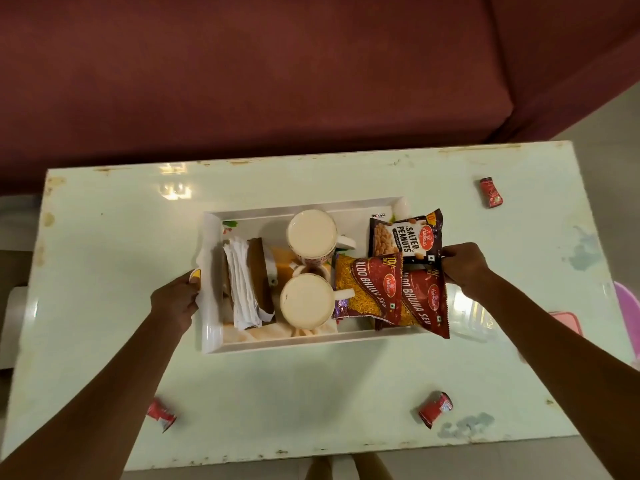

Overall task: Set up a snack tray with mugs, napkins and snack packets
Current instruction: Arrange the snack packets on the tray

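- Tray (pixel 212 306) sits mid-bench (pixel 104 271), loaded: two mugs (pixel 307 301) at its centre, napkins (pixel 244 289) toward its left end, snack packets (pixel 367 292) at its right end.
- Risk, as I judge it: the right-hand sev packet (pixel 424 306) and peanut packet (pixel 407 237) overhang the tray's right rim, so a lift or tilt could slide them off, and the full-looking mugs could slop.
- Left hand (pixel 176 303): fingers closed around the tray's left rim.
- Right hand (pixel 462 268): fingers curled shut at the tray's right edge, pinching where the packets overlap; whether they also hold the rim is hidden.
- Three small red sachets (pixel 435 408) lie loose on the bench, well apart from the tray.
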`<act>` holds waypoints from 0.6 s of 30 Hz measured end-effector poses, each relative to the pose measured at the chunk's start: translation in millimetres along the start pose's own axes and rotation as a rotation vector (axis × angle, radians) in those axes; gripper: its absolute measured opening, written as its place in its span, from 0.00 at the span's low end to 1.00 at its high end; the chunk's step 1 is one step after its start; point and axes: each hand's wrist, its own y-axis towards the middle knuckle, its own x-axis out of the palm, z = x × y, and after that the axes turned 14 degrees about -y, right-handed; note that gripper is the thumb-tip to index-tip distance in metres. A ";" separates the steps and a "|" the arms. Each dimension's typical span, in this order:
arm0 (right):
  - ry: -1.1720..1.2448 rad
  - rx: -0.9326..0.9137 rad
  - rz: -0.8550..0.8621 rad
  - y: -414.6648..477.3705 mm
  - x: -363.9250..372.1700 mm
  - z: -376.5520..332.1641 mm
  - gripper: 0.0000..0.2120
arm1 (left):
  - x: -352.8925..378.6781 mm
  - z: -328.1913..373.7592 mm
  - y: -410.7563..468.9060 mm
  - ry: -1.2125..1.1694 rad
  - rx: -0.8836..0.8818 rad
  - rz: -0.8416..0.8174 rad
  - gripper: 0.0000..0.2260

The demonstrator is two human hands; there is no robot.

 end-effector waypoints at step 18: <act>-0.064 -0.047 0.082 -3.4 -0.5 4.0 0.10 | 1.4 -2.3 -5.2 -0.053 0.053 0.048 0.17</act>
